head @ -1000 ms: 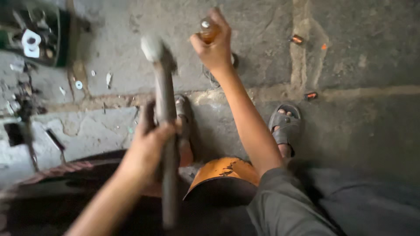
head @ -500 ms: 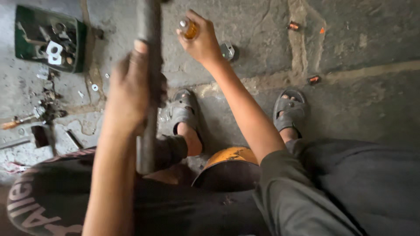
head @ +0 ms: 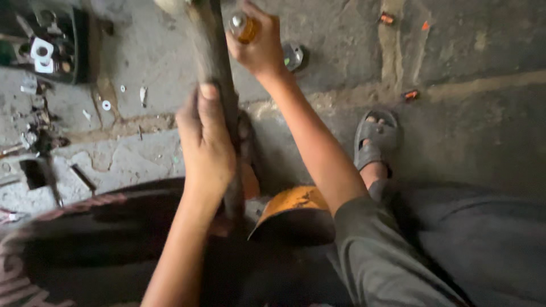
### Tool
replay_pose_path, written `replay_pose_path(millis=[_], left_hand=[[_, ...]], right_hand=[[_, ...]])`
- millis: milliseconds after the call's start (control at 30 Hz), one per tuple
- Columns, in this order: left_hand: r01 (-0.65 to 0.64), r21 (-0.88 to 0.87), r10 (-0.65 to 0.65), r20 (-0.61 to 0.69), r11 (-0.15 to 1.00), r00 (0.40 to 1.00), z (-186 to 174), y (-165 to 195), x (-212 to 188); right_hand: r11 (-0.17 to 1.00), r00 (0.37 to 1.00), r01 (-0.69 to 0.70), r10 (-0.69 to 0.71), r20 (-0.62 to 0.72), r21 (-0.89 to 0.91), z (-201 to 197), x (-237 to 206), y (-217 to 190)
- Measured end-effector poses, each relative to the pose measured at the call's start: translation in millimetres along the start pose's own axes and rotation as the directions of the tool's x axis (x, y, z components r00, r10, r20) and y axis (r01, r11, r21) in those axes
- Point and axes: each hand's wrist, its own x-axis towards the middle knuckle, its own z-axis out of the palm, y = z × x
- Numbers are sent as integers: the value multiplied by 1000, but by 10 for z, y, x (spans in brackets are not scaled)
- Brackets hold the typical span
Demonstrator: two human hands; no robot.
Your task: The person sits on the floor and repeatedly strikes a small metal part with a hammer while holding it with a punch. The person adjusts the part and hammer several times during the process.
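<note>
Head view, the only one I get: my left hand (head: pixel 206 142) is wrapped tight around the hammer handle (head: pixel 219 85), fingers curled round the far side, thumb lying up the near side; the handle is a dull dark rod, rough and worn, standing nearly upright in the frame, with the pale hammer head (head: pixel 170 5) cut off at the top edge; my right hand (head: pixel 260 45) is stretched out over the floor, fingertips pinched together on a small orange cylinder with a metal cap (head: pixel 243 27), held just right of the handle's upper part; just beside that hand a round shiny metal piece (head: pixel 293 55) lies on the concrete floor (head: pixel 466 131), which is grey, cracked and patched; grey sandal (head: pixel 375 139) on the right foot, strapped, dusty; below the right forearm an orange curved object (head: pixel 293 202), smooth, its shape unclear to me; top left a dark green tray (head: pixel 79 51) with metal bits and white washers; small orange pieces (head: pixel 410 95) scattered on the floor, well apart from both hands.
</note>
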Motion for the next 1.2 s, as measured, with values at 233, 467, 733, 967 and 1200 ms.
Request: replay_pose_path(millis=[233,467,733,967,1200], left_hand=[[14,62,-13,-4,998,1000,-301,-260,241],[147,151,-153,30,978,988,-131,-22,90],[13,89,-15,32,996,999,-306,88,-84],[96,175,-91,-35,980,995,-257,-113,179],[65,376,-70,2,925,998,-327,-14,104]], right_hand=[[997,998,-58,57,-20,-50,-31,64,-37],[996,998,19,-25,62,91,98,-67,-131],[998,999,43,-42,22,-36,74,-97,23],[992,991,-122,123,-53,26,71,-48,123],[997,1000,29,-28,11,-77,89,-77,43]])
